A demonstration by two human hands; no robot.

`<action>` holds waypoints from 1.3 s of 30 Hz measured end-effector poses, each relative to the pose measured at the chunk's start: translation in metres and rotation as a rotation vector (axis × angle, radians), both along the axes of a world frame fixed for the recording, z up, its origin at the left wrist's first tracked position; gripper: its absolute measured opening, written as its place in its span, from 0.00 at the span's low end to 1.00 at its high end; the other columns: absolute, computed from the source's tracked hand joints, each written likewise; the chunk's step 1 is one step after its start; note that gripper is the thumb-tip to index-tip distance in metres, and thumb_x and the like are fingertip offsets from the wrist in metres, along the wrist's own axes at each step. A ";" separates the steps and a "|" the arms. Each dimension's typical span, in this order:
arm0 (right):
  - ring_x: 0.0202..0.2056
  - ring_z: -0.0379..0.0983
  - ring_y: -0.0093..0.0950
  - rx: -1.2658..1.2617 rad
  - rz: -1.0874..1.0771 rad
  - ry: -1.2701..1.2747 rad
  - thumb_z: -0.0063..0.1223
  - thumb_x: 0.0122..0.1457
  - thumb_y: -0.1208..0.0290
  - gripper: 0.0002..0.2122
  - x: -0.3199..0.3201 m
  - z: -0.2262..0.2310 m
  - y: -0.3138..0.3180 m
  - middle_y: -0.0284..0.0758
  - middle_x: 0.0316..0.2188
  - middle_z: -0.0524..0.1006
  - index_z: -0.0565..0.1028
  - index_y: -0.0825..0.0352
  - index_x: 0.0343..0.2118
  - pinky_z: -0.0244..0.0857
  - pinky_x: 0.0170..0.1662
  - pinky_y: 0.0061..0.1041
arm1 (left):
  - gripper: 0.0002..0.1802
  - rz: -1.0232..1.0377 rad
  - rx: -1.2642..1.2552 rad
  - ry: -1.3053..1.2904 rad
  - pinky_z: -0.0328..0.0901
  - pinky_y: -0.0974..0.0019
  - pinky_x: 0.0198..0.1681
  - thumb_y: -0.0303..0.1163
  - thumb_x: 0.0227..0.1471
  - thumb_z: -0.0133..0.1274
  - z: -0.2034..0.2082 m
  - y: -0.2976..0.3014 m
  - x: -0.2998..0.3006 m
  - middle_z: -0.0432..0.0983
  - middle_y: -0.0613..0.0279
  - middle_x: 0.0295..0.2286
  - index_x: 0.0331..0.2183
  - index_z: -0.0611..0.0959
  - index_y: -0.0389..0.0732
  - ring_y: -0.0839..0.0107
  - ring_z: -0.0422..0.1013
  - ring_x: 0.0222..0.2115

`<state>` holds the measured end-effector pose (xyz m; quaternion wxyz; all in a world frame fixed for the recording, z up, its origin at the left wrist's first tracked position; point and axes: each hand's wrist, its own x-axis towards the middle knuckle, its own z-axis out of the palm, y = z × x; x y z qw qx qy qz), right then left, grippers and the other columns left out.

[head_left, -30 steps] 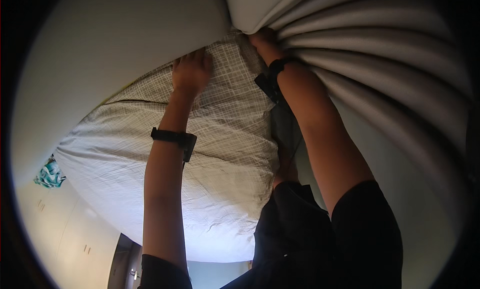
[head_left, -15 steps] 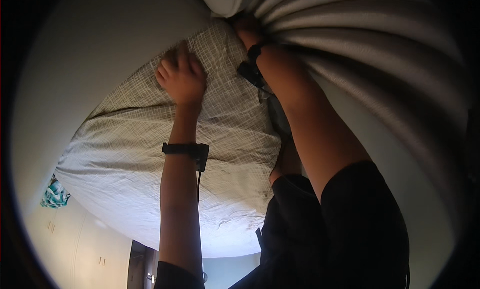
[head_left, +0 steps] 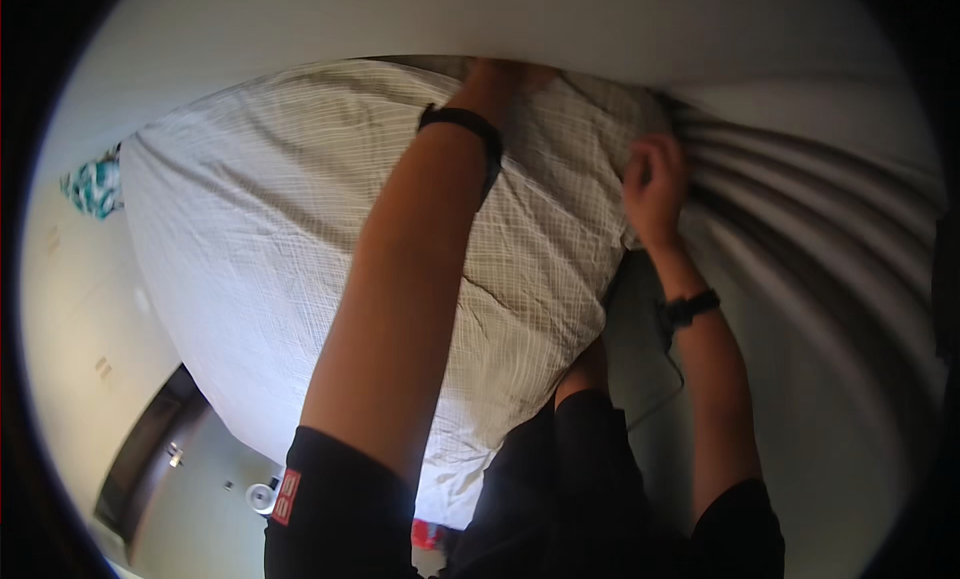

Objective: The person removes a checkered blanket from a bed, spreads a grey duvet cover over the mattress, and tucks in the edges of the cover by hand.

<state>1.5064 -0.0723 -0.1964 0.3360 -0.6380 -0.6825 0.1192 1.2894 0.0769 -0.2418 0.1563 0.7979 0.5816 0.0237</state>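
A pale checked bed sheet, wrinkled in long folds, covers the bed in front of me. My left hand reaches to the sheet's far edge, where the bed meets the pale wall. Its fingers are dim and partly hidden there, so their grip does not show. Over the right corner of the bed, beside the curtain, is my right hand. Its fingers are curled in; what they hold, if anything, cannot be made out. Each wrist wears a black strap with a small device.
A grey-brown curtain hangs in deep folds at the right. Beyond the bed's left side are pale cabinets and a teal-and-white cloth. A dark door stands at lower left. My leg is against the bed's near edge.
My left hand has moved from the sheet to the far edge by the wall. My right hand has drawn back from the far corner by the curtain. The view has turned.
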 end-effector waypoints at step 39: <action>0.46 0.63 0.44 -0.847 0.364 -0.299 0.30 0.57 0.52 0.25 -0.255 -0.061 0.164 0.49 0.46 0.66 0.65 0.69 0.46 0.55 0.49 0.33 | 0.58 3.076 -0.314 0.123 0.35 0.48 0.57 0.69 0.37 0.34 -0.020 -0.284 -0.463 0.42 0.34 0.53 0.50 0.53 0.20 0.47 0.39 0.56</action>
